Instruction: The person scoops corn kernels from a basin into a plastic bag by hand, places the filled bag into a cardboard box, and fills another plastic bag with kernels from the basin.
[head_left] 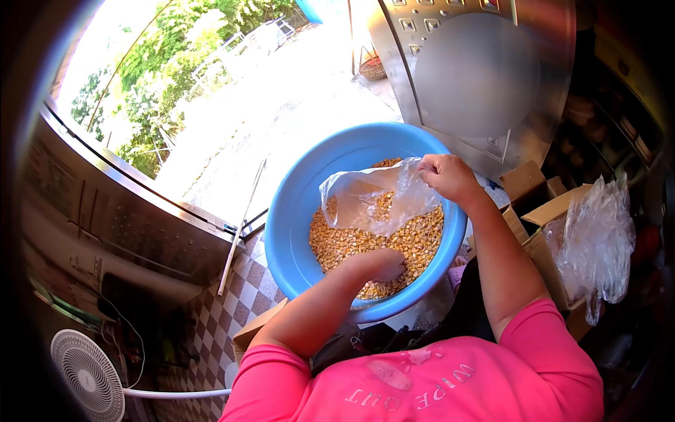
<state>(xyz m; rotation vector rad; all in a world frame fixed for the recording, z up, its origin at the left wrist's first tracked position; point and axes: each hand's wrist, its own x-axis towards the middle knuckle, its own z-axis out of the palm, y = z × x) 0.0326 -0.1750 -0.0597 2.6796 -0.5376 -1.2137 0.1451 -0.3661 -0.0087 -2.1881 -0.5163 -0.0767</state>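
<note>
A large blue basin [288, 246] holds a heap of yellow corn kernels [344, 246]. Inside it, a clear plastic bag [351, 200] lies over the corn with some kernels in it. My right hand [441, 176] is closed on the bag's edge, at the basin's right rim. At the near side of the heap my left hand [387, 266] is pushed into the kernels; its fingers are buried, so their pose is hidden.
Open cardboard boxes [548, 257] stand at the right, with a bundle of clear plastic bags [598, 239] on them. A white fan [88, 380] is at the lower left. A thin pole [239, 232] leans by the doorway. A metal door [408, 70] stands beyond the basin.
</note>
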